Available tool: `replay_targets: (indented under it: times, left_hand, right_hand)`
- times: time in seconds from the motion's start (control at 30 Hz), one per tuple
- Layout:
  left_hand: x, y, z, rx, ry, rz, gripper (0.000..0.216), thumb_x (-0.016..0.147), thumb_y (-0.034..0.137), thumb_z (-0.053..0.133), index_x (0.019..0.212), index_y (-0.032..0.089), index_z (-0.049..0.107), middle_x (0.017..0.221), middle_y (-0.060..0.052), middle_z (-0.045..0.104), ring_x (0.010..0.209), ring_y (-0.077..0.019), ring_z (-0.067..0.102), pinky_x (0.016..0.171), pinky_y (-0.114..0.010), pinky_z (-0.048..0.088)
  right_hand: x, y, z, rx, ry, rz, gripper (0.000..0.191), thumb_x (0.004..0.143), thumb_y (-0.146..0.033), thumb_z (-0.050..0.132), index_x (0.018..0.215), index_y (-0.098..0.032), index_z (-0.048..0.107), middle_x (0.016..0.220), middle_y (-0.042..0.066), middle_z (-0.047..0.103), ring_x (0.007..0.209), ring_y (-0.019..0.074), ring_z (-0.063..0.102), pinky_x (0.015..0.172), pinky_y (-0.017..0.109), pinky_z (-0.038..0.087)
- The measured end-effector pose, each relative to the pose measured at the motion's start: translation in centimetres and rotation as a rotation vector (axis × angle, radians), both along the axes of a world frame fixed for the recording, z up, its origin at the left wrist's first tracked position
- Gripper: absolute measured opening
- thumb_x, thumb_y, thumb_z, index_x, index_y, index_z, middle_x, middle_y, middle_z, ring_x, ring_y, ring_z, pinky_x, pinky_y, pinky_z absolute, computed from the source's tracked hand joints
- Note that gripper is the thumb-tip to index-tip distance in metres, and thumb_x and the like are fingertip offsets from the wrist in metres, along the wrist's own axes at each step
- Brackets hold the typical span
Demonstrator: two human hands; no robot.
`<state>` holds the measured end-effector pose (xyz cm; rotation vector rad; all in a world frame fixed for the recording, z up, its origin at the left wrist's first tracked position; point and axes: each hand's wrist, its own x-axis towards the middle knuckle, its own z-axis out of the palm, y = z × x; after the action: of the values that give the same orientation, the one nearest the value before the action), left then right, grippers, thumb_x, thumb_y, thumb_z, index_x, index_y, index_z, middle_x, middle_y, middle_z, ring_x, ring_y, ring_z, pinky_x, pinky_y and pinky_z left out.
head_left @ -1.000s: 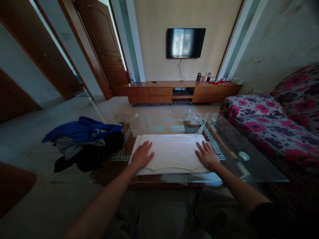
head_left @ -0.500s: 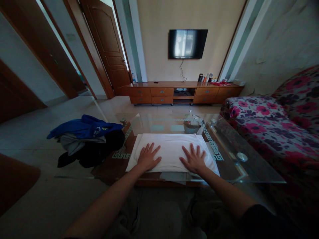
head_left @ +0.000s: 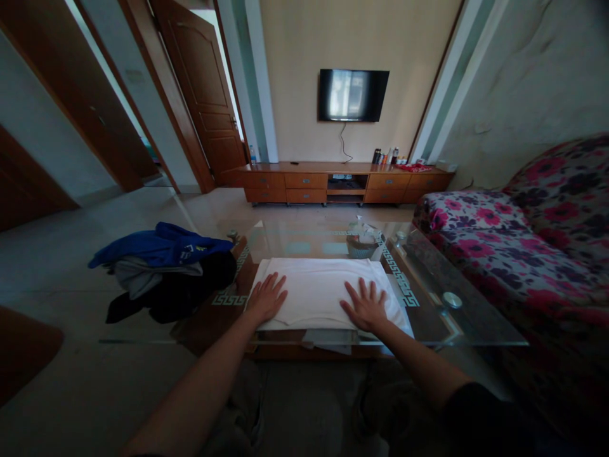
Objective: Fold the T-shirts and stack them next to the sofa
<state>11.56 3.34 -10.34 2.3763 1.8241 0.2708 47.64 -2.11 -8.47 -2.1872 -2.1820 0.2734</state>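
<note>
Table of glass (head_left: 490,330) spreads out below our grips and on both sides of them. To the left of our left grip (head_left: 266,298), at that end of the table, we see a heap of clothes: a blue garment (head_left: 166,246) on top, with a grey garment (head_left: 137,276) and a black garment (head_left: 190,293) under it. A white cloth (head_left: 314,292), folded flat in layers, lies on the table directly beneath both grips. The left grip rests near its left edge; the right grip (head_left: 366,306) rests inward from its right edge. Both are spread flat, fingers apart, and grasp nothing. We judge this cloth to be light, soft and not fragile, but its layers may slide over each other, so it is better to hold it at the left and right sides, all layers together. Beyond the right grip, past the far edge of the cloth, is a small basket (head_left: 360,249); we cannot tell whether it stands on the glass or below. In it we see pale, crumpled stuff (head_left: 365,233), perhaps plastic.
</note>
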Motion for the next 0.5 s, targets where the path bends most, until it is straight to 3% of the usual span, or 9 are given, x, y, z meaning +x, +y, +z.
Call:
replay_targets:
  times: [0.13,0.27,0.37,0.5]
  left_hand:
    - [-1.4,-0.5,0.3,-0.011,-0.009,0.018,0.063,0.101,0.048,0.030,0.158,0.021,0.033,0.169,-0.007,0.019,0.157,-0.0214,0.012,0.124,-0.039,0.011]
    - [-0.7,-0.8,1.4,-0.024,-0.006,0.303,0.070,0.098,0.050,0.035,0.157,0.012,0.031,0.167,-0.017,0.022,0.154,-0.0302,0.020,0.121,-0.045,0.018]
    - [-0.2,-0.4,3.0,-0.051,0.004,0.585,0.074,0.092,0.049,0.045,0.148,0.001,0.040,0.155,-0.030,0.038,0.144,-0.0395,0.036,0.113,-0.050,0.031]
    - [-0.6,0.6,5.2,-0.171,-0.016,0.669,0.073,0.084,0.044,0.060,0.138,-0.004,0.048,0.139,-0.035,0.052,0.135,-0.0421,0.048,0.106,-0.048,0.040]
  right_hand:
    - [-0.8,-0.9,0.2,0.011,-0.006,-0.025,0.077,0.094,-0.078,0.021,0.162,-0.041,0.016,0.171,0.006,-0.005,0.153,0.0439,-0.008,0.112,0.073,-0.006]
    - [-1.2,-1.0,0.1,0.014,-0.026,-0.042,0.077,0.095,-0.077,0.021,0.162,-0.041,0.014,0.171,0.006,-0.004,0.153,0.0438,-0.008,0.111,0.074,-0.008]
    - [-1.1,-0.7,-0.1,-0.011,-0.029,-0.038,0.077,0.094,-0.078,0.020,0.162,-0.042,0.014,0.171,0.006,-0.005,0.153,0.0444,-0.008,0.111,0.074,-0.007]
    - [-1.0,-0.3,0.0,-0.039,-0.007,-0.028,0.079,0.093,-0.079,0.021,0.162,-0.042,0.014,0.171,0.008,-0.008,0.152,0.0471,-0.008,0.110,0.075,-0.005]
